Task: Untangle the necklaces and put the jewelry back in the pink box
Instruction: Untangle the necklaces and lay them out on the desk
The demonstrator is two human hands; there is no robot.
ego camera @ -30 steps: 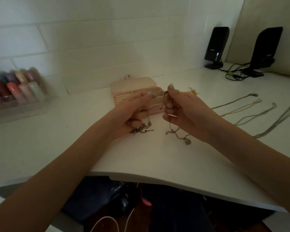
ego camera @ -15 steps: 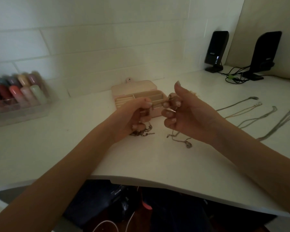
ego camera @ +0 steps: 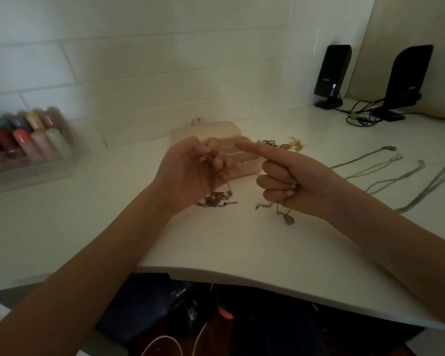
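since half a second ago the hands are drawn further apart and the right forefinger is stretched out. the left hand [ego camera: 190,173] is curled, pinching a fine chain [ego camera: 217,200] whose knot trails on the desk [ego camera: 242,253] at frame centre. the right hand [ego camera: 293,181] is fisted around a second chain [ego camera: 280,214]. both seem light, limp and slippery, best gripped near the knot. the pink box [ego camera: 244,164] lies just behind; straightened necklaces [ego camera: 385,176] lie at right, nail polish bottles [ego camera: 28,140] at left, nothing blocking.

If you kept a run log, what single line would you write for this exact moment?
stage: untangling | left hand: pinching tangled dark metal chain | right hand: gripping thin silver pendant chain | open pink jewelry box: behind hands | four untangled necklaces: laid out right
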